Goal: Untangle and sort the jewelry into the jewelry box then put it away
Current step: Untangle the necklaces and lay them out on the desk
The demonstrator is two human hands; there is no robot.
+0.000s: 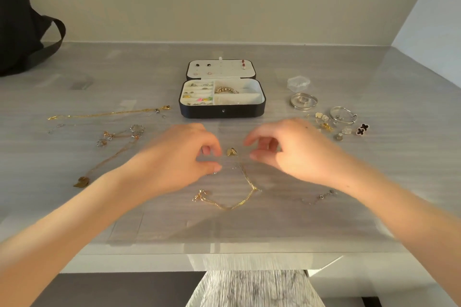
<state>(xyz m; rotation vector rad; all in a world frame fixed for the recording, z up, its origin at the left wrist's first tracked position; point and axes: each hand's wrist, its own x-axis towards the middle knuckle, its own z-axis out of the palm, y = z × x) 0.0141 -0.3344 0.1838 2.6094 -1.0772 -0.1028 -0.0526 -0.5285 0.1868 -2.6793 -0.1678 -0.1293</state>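
On table (137,77), gold necklace (254,189), perhaps unheld.

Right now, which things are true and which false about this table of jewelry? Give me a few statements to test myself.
1. The jewelry box has its lid open. True.
2. A gold chain lies on the table in front of the box. True.
3. The black clover earrings lie left of the box. False: the clover earrings lie to its right.
4. The box's compartments are all empty. False: a beaded bracelet sits in one of them.
5. Silver bangles lie right of the box. True.
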